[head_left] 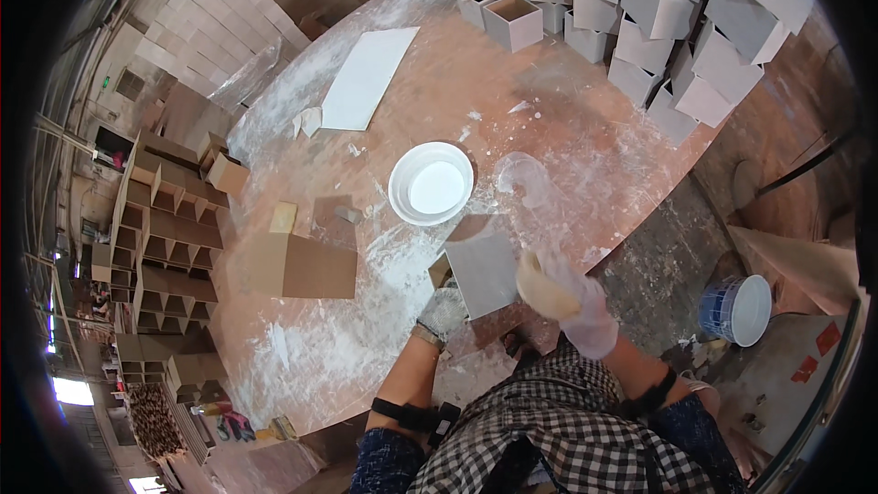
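While the left hand [444,314] grips a grey box [489,273] by its left end, right hand [593,322] closed on a tan pad [543,287], bowl [397,185] beyond, brown box [318,267] at left

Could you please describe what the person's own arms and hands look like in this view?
The left hand wears a greyish glove, the right hand a pale, blurred one. Each forearm has a black strap, left and right. Dark blue, white-flecked sleeves leave both forearms bare.
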{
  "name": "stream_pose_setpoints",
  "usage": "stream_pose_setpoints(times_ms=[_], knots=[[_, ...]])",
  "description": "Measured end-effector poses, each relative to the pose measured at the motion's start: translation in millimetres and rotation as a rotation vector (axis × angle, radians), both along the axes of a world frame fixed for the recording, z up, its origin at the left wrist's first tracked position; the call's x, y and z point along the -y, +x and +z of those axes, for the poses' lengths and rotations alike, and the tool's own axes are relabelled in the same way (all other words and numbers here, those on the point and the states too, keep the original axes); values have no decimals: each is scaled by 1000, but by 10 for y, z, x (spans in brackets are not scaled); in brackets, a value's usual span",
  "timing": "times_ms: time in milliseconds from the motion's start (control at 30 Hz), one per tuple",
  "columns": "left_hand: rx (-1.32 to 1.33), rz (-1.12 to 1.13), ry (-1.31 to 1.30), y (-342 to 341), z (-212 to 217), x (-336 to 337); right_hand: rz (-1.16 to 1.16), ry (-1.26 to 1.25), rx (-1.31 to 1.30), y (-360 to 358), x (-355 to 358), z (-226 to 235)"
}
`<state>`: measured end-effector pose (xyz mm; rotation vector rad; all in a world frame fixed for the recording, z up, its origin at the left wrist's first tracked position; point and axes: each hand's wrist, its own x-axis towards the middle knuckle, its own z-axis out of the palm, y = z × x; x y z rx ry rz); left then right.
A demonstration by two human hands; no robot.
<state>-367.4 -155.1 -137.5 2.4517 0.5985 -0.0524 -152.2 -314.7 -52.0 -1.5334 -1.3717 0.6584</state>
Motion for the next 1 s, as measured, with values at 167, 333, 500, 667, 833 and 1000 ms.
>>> stream_pose_setpoints(times_ms=[167,333,500,667,833,1000], knots=[[37,25,-57,73,38,17,-85,31,352,135,-756,265],[73,80,-116,28,-22,21,46,21,847,-192,-633,283],[88,89,-148,48,-19,36,81,-13,1080,-301,209,31],[118,121,-200,61,23,15,-67,-187,1443,-207,257,-86],[199,199,-350,103,49,20,-174,-6,267,51,-323,360],[391,343,-647,362,355,70,-32,54,574,-103,-975,469]])
